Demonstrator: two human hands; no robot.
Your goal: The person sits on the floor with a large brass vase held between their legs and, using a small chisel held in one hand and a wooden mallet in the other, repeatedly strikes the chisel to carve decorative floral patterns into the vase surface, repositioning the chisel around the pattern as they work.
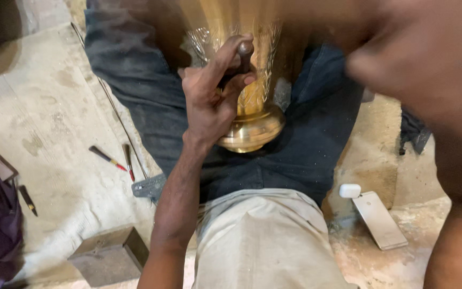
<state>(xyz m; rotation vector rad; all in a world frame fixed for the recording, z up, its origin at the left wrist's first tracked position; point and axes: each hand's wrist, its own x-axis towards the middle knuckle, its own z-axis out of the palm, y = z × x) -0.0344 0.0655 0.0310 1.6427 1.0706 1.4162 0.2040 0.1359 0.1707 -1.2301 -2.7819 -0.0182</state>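
Brass, bright and gold-coloured, fills the middle of the scene: a tall brass vessel (249, 115) lies between the seated person's legs, its rounded foot pointing toward the waist and its patterned body running up and away out of the top of the view. It rests on dark blue trousers (306, 144), just above the hem of a pale shirt (266, 241). The left hand (215, 93) is curled tight around a dark metal punch (243, 56), thumb and fingers wrapped about its shaft, and the rounded head of the tool sticks out above the fist; the lower end is hidden behind the fingers, so where it meets the brass cannot be seen. The right hand (415, 56) is raised close to the camera and badly blurred; it looks bunched into a fist, but whether it holds anything I cannot tell. On the dusty stone floor (54, 123) to the person's left lie two small red-handled tools (118, 160), side by side and well apart from the vessel, with a thin wire (114, 115) trailing past them. Nearer the lower edge sits a small dark metal box (108, 257). On the other side, beside the right thigh, a phone (380, 219) lies flat with a small white case (349, 190) touching its top corner.
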